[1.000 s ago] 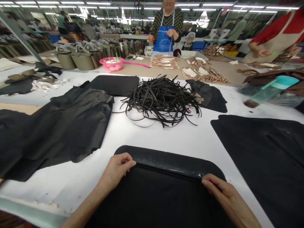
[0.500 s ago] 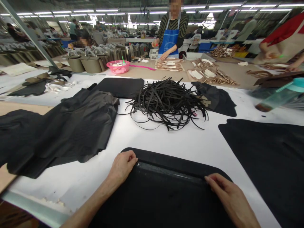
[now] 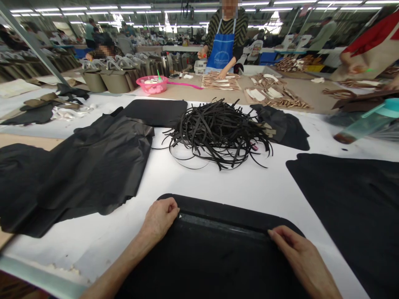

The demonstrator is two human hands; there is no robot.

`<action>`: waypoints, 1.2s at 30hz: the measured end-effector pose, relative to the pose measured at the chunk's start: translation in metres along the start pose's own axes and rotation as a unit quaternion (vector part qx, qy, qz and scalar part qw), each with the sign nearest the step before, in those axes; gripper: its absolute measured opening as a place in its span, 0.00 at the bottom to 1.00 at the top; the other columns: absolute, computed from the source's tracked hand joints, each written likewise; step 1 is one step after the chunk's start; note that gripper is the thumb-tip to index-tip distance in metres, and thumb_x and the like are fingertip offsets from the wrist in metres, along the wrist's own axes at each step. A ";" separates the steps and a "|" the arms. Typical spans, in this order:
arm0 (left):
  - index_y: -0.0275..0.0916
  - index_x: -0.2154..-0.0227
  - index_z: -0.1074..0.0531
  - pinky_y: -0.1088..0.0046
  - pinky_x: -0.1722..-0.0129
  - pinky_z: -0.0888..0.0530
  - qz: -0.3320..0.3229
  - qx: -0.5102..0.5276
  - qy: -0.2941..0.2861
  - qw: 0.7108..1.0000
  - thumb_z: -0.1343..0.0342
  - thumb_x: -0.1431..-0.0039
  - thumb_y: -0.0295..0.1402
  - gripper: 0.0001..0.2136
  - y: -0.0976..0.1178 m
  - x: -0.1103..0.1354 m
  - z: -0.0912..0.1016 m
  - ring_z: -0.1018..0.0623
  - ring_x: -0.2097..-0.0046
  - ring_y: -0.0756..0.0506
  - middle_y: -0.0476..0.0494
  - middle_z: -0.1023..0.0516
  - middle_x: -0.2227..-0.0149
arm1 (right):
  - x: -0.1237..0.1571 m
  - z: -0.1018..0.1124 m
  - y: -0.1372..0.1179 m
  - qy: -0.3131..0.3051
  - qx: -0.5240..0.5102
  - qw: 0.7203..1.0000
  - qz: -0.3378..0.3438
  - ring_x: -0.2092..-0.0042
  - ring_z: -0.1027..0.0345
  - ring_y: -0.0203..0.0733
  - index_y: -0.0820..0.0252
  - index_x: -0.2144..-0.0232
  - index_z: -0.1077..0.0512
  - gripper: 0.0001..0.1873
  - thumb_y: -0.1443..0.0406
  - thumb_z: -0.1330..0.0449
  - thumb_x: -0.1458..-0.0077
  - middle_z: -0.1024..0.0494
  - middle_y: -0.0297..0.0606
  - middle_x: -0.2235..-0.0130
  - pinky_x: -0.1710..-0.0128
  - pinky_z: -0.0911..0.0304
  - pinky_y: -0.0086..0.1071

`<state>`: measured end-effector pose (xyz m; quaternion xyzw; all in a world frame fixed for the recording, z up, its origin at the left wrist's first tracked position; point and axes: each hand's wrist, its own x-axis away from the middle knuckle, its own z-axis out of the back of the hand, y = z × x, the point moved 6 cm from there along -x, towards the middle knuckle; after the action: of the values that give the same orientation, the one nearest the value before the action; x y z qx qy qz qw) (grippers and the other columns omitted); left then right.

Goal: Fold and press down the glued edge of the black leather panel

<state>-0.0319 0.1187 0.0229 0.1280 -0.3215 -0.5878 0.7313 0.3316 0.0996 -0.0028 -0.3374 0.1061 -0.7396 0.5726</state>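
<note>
A large black sheet panel (image 3: 199, 265) with rounded corners lies at the near edge, most of it in front of me. Across its far part runs a narrow black strip (image 3: 224, 223), dark against the panel, with a shiny grey band along it. My left hand (image 3: 160, 218) pinches the strip's left end between thumb and forefinger, near a small white mark. At the right end my right hand (image 3: 296, 249) has thumb and forefinger closed on the strip, its other fingers curled over the panel. The strip's exact edges blend into the black panel.
A tangled pile of black strips (image 3: 218, 133) lies beyond the panel. Black sheets (image 3: 102, 162) spread at left, another black sheet (image 3: 352, 191) at right. A teal-lidded bottle (image 3: 364, 124) leans at far right. A co-worker in a blue apron (image 3: 222, 50) stands across the table.
My view has shifted slightly, so the left-hand sheets and background sit a little further left. Both hands keep nearly the same place and grip on the strip.
</note>
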 end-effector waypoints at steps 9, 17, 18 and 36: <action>0.42 0.76 0.38 0.74 0.74 0.43 -0.015 -0.102 0.013 0.995 0.55 0.44 0.32 0.06 0.000 0.003 -0.004 0.31 0.74 0.48 0.53 0.33 0.80 | 0.002 0.004 -0.008 0.016 -0.017 1.000 0.002 0.75 0.42 0.38 0.55 0.78 0.35 0.20 0.48 0.51 0.47 0.37 0.29 0.80 0.77 0.49 0.30; 0.40 0.60 0.34 0.69 0.68 0.35 -0.116 -0.252 0.061 0.959 0.61 0.41 0.24 0.12 0.024 0.022 -0.012 0.27 0.64 0.44 0.45 0.28 0.64 | 0.008 0.009 -0.015 0.048 -0.020 0.998 0.027 0.76 0.43 0.37 0.56 0.77 0.36 0.18 0.52 0.53 0.44 0.38 0.28 0.80 0.76 0.49 0.29; 0.39 0.60 0.33 0.69 0.64 0.33 -0.169 -0.278 0.069 0.943 0.60 0.43 0.20 0.14 0.030 0.025 -0.016 0.28 0.60 0.44 0.44 0.28 0.61 | 0.009 0.010 -0.017 0.054 -0.014 0.998 0.029 0.76 0.43 0.37 0.56 0.77 0.36 0.18 0.53 0.53 0.44 0.39 0.28 0.80 0.76 0.49 0.29; 0.49 0.43 0.42 0.65 0.64 0.27 -0.296 -0.492 0.094 0.814 0.57 0.53 0.11 0.36 0.050 0.057 -0.045 0.27 0.60 0.41 0.38 0.29 0.59 | 0.010 0.015 -0.024 0.086 -0.017 0.996 0.007 0.76 0.45 0.35 0.57 0.80 0.41 0.14 0.59 0.50 0.46 0.40 0.27 0.81 0.77 0.53 0.29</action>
<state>0.0411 0.0705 0.0348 -0.1053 0.1337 -0.8406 0.5142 0.3215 0.1016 0.0252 -0.2819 0.1698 -0.7598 0.5607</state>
